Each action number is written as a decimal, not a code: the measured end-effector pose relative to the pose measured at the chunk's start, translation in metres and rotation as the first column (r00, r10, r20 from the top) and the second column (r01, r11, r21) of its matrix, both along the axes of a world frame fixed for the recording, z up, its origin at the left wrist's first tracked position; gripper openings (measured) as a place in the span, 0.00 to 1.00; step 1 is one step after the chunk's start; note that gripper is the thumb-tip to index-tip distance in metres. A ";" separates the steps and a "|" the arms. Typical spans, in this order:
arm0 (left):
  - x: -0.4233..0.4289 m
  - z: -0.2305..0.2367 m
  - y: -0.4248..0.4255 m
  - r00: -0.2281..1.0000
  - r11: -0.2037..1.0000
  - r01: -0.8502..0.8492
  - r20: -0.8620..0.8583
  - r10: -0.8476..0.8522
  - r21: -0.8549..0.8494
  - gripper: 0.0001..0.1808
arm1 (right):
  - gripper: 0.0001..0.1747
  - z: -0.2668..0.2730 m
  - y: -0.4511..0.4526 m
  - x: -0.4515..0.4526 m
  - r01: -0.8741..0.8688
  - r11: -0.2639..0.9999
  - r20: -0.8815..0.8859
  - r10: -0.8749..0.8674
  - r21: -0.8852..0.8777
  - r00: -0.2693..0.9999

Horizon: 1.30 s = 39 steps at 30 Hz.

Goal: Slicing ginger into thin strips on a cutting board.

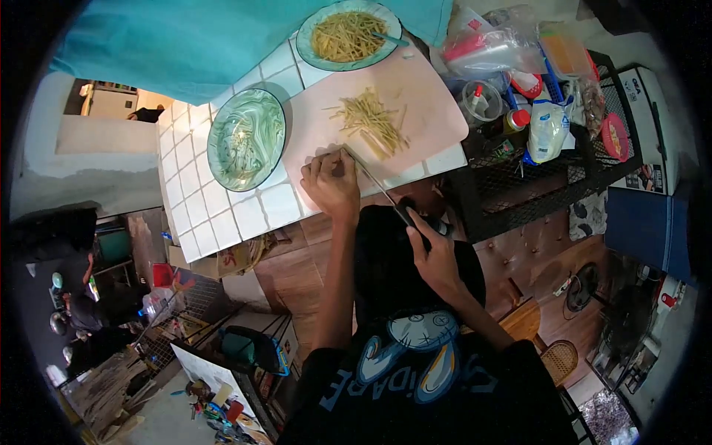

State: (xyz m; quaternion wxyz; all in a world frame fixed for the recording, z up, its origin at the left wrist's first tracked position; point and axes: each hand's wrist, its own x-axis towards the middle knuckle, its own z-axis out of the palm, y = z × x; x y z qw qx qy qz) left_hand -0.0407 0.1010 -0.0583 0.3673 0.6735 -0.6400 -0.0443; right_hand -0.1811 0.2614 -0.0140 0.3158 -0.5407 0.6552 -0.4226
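Note:
My right hand (pixel 436 258) grips the black handle of a kitchen knife (pixel 379 184), whose blade slants up and left. At the blade's tip, my left hand (pixel 332 183) is bent with its fingers curled; whether anything is pinched there is hidden. Both hands are at the near edge of a pale pink cutting board (pixel 431 105). A heap of thin pale-yellow julienned strips (pixel 372 119) lies on the board beyond the blade. Behind it, a green marbled enamel dish (pixel 302 47) holds more strips and a turquoise utensil. A second green marbled dish (pixel 247 139) stands left of the board.
The board rests on a white-tiled counter (pixel 206 197). A turquoise cloth (pixel 167 44) hangs along the far side. At right, a black mesh rack (pixel 500 194) carries plastic bags (pixel 489 50), a lidded clear tub (pixel 481 103), a red-capped bottle (pixel 517 119) and a pink basket (pixel 614 136).

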 end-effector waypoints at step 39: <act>-0.003 0.007 0.000 1.000 1.000 0.002 -0.007 -0.002 -0.012 0.05 | 0.22 0.007 -0.012 -0.001 0.017 0.993 0.117 -0.031 0.121 0.993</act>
